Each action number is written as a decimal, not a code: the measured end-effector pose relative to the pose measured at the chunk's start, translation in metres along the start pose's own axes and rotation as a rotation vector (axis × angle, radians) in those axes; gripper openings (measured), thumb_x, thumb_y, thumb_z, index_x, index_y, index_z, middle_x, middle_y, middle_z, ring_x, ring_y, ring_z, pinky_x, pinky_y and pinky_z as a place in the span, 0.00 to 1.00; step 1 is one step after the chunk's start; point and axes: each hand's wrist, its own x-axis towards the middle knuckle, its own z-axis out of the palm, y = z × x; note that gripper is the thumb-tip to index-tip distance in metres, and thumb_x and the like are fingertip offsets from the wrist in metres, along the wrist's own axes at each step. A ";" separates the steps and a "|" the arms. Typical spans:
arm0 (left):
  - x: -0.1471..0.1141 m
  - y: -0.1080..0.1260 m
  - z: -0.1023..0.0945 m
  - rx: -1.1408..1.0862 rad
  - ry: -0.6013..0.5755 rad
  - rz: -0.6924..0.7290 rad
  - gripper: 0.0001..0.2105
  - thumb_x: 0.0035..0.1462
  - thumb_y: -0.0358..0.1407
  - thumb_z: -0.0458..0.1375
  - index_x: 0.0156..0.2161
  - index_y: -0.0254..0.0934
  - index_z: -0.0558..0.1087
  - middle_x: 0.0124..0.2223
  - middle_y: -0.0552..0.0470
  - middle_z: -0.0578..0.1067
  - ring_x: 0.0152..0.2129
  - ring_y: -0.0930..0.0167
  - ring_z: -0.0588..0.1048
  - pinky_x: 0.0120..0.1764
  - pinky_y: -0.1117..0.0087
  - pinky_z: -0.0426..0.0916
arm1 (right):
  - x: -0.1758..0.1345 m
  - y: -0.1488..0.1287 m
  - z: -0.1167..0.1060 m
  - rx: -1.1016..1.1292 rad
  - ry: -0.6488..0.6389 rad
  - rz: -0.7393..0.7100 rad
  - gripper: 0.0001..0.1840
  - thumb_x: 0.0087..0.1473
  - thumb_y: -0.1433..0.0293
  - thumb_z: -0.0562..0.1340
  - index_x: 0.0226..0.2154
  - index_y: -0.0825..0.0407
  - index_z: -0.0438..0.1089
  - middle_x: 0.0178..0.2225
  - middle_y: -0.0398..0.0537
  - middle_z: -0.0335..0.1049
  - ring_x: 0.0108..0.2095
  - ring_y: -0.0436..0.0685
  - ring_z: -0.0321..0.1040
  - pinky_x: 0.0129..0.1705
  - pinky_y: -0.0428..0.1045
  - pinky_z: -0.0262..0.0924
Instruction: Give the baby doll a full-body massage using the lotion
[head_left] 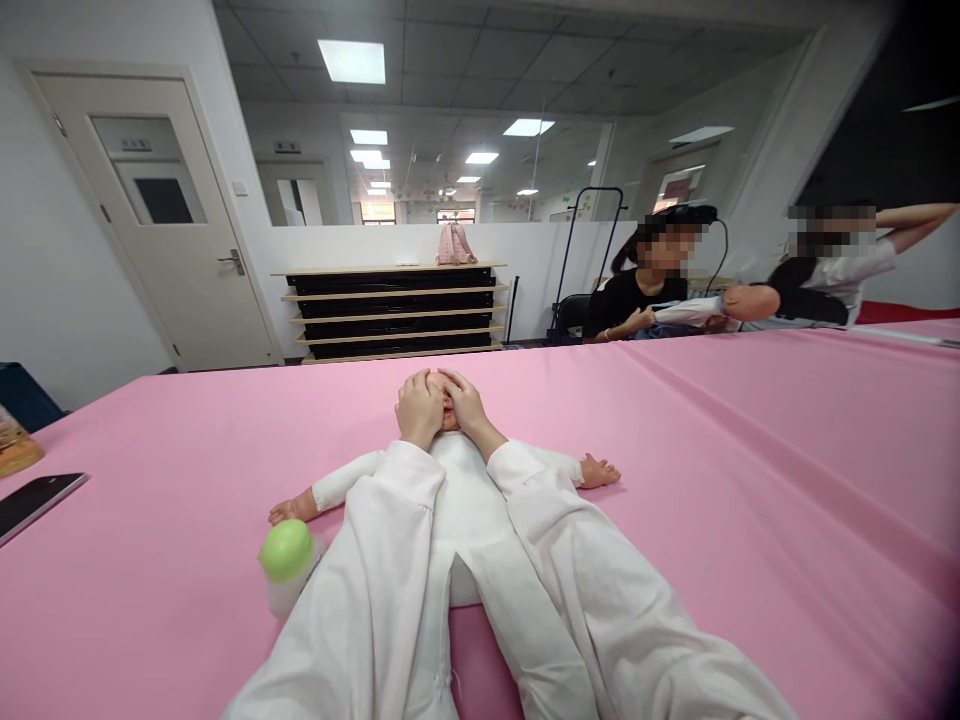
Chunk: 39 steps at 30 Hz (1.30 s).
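Observation:
A baby doll (460, 500) in a white suit lies on its back on the pink table cover, arms spread and legs toward me. My left hand (421, 406) is cupped round the left side of its head, fingers curved over the top. On the other side my right hand (463, 402) grips the head in the same way. Between them a strip of the face shows; my palms hide the rest. Both my sleeves overlap the doll's body. A bottle with a green cap (287, 552) stands by my left forearm, near the doll's hand.
A phone (39, 502) lies at the table's left edge. Across the pink table cover (720, 480), a person in black (637, 290) holds another doll (750, 302). Another person (840, 270) sits at far right. A shelf rack (397, 310) stands behind, with a pink backpack (455, 244) on it.

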 end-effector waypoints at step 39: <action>-0.002 0.000 -0.001 -0.048 0.006 0.005 0.19 0.56 0.37 0.47 0.52 0.39 0.65 0.55 0.48 0.66 0.52 0.64 0.63 0.53 0.63 0.59 | -0.001 0.001 -0.002 0.004 -0.031 -0.027 0.17 0.46 0.70 0.57 0.41 0.50 0.70 0.47 0.45 0.69 0.49 0.55 0.63 0.54 0.51 0.54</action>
